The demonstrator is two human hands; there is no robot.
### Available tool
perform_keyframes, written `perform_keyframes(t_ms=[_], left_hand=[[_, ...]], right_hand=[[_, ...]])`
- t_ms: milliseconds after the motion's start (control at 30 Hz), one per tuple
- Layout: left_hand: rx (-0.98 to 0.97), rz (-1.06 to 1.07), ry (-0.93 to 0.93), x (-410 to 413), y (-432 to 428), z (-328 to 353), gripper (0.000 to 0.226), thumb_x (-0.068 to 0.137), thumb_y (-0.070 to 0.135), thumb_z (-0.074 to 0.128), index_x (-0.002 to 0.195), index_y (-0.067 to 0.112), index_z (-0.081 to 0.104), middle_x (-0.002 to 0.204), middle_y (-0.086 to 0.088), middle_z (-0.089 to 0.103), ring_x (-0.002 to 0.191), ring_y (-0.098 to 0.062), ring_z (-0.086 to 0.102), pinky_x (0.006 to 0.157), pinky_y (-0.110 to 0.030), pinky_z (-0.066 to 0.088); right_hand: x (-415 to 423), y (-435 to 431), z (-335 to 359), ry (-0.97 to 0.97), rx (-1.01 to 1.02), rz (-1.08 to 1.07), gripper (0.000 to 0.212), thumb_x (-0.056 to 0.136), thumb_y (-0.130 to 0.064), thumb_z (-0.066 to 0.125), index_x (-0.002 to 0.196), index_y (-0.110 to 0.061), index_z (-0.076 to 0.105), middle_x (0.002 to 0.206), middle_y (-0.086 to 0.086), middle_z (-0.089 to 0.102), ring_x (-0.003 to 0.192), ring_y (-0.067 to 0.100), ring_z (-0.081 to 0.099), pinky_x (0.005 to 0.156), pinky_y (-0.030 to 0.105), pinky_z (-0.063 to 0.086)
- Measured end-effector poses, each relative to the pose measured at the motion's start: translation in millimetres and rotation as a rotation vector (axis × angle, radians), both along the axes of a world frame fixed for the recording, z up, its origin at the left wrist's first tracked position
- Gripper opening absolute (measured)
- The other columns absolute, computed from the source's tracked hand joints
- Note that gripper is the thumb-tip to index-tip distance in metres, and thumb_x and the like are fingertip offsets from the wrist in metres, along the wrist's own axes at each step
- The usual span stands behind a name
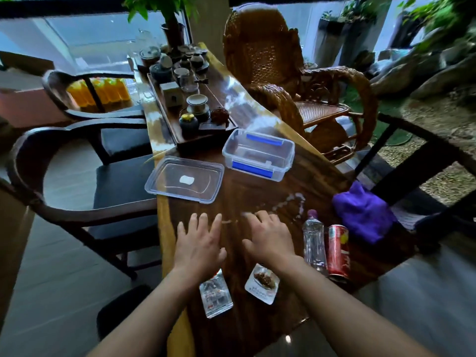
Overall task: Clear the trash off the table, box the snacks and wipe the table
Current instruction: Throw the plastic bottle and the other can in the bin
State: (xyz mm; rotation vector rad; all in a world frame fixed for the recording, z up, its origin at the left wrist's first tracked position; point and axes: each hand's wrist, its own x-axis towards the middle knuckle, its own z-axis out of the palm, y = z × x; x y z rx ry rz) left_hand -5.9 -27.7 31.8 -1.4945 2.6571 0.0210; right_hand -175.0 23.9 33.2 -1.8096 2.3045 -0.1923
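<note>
While both palms hover flat at lower centre, left hand (198, 243) and right hand (270, 238) are spread open, holding nothing. Two snack packets (215, 296) (262, 283) lie just below the wrists. Right: bottle (314, 243), red can (338, 251), purple cloth (363, 212). Mid-frame: lid (185, 179), then open box (258, 153).

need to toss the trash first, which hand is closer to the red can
Right. The right hand hovers open just left of the plastic bottle, which lies between it and the red can. The left hand is farther left, beyond the right hand.
</note>
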Motion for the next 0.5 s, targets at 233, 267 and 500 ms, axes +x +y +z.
perform_keyframes(t_ms=[233,267,500], left_hand=[[0.061,-0.150,0.034,-50,19,-6,0.081,0.088,0.054,0.046,0.155,0.026,0.010,0.158,-0.014,0.026,0.147,-0.035,0.020,0.116,-0.056,0.022],[0.058,-0.176,0.039,-55,20,-6,0.081,0.089,0.054,0.046,0.155,0.026,0.010,0.158,-0.014,0.027,0.147,-0.035,0.020,0.116,-0.056,0.022],[0.107,-0.327,0.065,-84,28,-8,0.082,0.089,0.055,0.049,0.155,0.026,0.009,0.157,-0.014,0.025,0.147,-0.035,0.019,0.117,-0.057,0.022]], right_hand=[[-43,36,0,0.004,0.019,-0.162,0.062,0.087,-0.047,0.061,0.141,-0.026,0.042,0.136,0.001,0.049,0.121,0.026,0.048,0.099,0.040,0.044],[-47,42,1,0.010,0.014,-0.190,0.061,0.086,-0.047,0.062,0.141,-0.026,0.042,0.135,0.001,0.050,0.121,0.026,0.048,0.099,0.040,0.045],[-68,76,5,0.018,0.030,-0.386,0.056,0.085,-0.042,0.065,0.136,-0.025,0.049,0.131,0.002,0.053,0.118,0.026,0.051,0.093,0.039,0.046]])
